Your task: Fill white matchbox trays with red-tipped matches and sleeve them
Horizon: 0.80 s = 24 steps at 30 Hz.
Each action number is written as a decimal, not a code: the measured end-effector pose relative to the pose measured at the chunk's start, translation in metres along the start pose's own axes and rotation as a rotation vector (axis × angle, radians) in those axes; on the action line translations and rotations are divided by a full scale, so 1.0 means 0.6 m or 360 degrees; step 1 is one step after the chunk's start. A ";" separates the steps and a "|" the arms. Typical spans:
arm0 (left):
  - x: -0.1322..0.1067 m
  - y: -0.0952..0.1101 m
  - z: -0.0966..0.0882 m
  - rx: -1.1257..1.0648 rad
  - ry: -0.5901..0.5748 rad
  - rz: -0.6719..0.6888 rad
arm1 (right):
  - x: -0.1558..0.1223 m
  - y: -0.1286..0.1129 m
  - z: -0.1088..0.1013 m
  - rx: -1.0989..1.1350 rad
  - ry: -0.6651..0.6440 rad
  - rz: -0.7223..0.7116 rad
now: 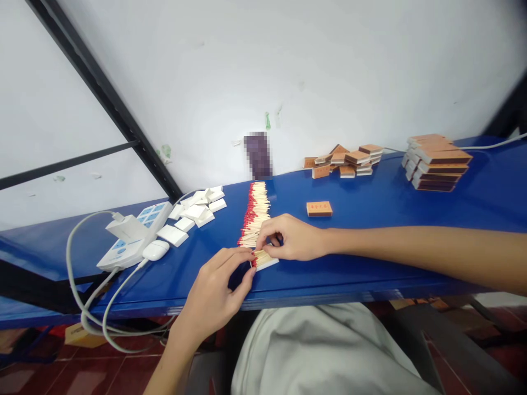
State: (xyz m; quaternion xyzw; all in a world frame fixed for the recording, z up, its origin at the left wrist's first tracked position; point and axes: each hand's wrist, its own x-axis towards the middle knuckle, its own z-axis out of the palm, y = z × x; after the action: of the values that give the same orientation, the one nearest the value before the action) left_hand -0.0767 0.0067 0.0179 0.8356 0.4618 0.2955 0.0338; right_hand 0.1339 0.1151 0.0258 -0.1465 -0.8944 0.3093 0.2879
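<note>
At the table's front edge lies a white matchbox tray point(268, 265) filled with red-tipped matches point(260, 258). My left hand point(220, 285) grips the tray's left end between thumb and fingers. From the right, my right hand point(288, 238) reaches over the tray, its thumb and forefinger closed on matches at the top; how many is hidden. Just beyond, a long row of loose matches point(257, 211) runs back toward the wall, red heads to the left. A closed orange matchbox point(319, 209) sits apart behind my right wrist.
White empty trays point(195, 208) are heaped left of the matches. Farther left are a power strip point(135, 233) with a plugged adapter and looping white cables point(84, 307). Orange matchboxes lie in a loose pile point(346, 160) and a neat stack point(438, 162) at the back right.
</note>
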 end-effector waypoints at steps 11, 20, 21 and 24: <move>0.006 0.005 -0.006 0.0015 -0.0138 0.0006 | -0.001 0.001 0.001 -0.0003 0.0097 0.0048; 0.003 0.011 -0.015 -0.0071 -0.0212 -0.0008 | 0.000 -0.002 0.007 -0.0473 0.0235 0.0155; 0.003 0.011 -0.015 -0.0079 -0.0209 -0.0013 | 0.000 -0.002 0.007 -0.0478 0.0211 0.0167; 0.004 0.011 -0.016 -0.0084 -0.0196 -0.0015 | 0.000 -0.002 0.006 -0.0473 0.0170 0.0177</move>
State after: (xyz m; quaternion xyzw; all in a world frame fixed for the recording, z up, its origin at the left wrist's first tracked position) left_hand -0.0761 0.0028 0.0292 0.8490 0.4547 0.2554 0.0857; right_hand 0.1315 0.1125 0.0242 -0.2528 -0.9043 0.1809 0.2927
